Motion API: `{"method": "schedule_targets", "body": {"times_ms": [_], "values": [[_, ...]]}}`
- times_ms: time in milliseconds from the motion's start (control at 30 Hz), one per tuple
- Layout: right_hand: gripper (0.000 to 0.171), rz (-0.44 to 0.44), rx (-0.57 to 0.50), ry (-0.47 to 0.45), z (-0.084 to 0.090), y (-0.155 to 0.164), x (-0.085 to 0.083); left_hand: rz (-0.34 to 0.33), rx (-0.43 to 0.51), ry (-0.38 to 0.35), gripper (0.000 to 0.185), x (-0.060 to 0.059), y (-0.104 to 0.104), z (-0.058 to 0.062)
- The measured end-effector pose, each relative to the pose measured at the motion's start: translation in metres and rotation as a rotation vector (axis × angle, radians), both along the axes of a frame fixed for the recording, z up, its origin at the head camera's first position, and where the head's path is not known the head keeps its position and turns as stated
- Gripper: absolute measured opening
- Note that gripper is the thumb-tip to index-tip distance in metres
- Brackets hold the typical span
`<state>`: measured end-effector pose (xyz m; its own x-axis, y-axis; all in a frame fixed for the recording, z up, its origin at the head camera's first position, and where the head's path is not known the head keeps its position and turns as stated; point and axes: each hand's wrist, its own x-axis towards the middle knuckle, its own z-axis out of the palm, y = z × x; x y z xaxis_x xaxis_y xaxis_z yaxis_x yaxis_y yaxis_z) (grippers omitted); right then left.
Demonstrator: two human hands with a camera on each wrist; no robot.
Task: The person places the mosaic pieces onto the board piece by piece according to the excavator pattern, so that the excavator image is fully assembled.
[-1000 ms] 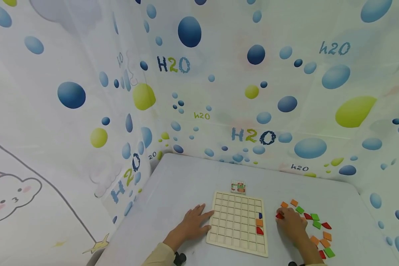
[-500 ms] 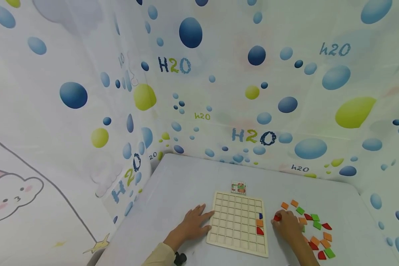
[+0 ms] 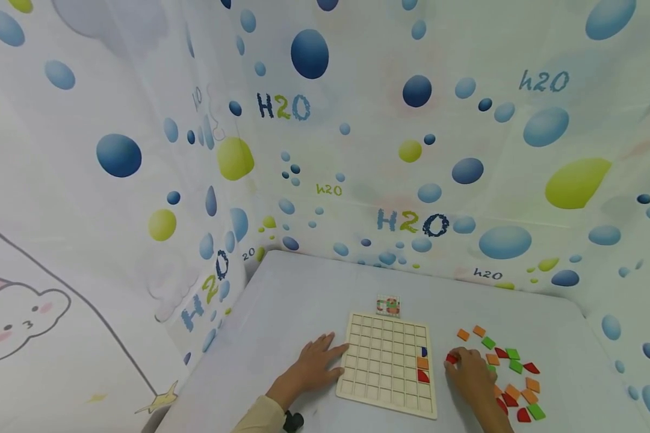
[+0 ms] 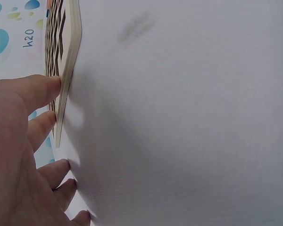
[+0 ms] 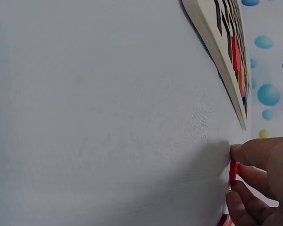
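My left hand (image 3: 315, 364) lies with its fingers spread at the left edge of a wooden grid board (image 3: 376, 368). In the left wrist view its thumb and index finger touch the board's rim (image 4: 71, 44). To the right of the board, my right hand (image 3: 472, 376) pinches a red tile (image 5: 233, 170) between thumb and fingers, close to the tabletop. Near the board's right side, a blue piece (image 3: 425, 352), an orange square tile (image 3: 422, 362) and a red rounded tile (image 3: 423, 376) sit in its cells.
A small patterned card (image 3: 387, 305) lies behind the board. Several loose orange, green and red tiles, among them a green tile (image 3: 536, 411), are scattered around and right of my right hand. A dark object (image 3: 293, 421) shows below my left wrist. Printed curtains enclose the white table (image 3: 303, 288).
My right hand has moved slightly left, away from the loose tiles, with the red tile in its fingers. The left hand and the board have stayed put.
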<state>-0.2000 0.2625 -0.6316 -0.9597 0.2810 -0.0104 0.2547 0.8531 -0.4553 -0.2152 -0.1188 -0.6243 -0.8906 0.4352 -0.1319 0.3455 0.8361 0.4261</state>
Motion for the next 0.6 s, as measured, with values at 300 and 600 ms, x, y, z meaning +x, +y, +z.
{"method": "schedule_targets", "body": {"times_ms": [300,600], "values": [[0.03,0.065,-0.083,-0.085,0.0,-0.002,0.008,-0.005,0.011,-0.001,0.059,0.0,0.0,0.0],[0.028,0.119,-0.082,-0.116,-0.001,-0.003,0.023,-0.007,0.021,-0.001,0.059,0.002,0.0,0.005]]}}
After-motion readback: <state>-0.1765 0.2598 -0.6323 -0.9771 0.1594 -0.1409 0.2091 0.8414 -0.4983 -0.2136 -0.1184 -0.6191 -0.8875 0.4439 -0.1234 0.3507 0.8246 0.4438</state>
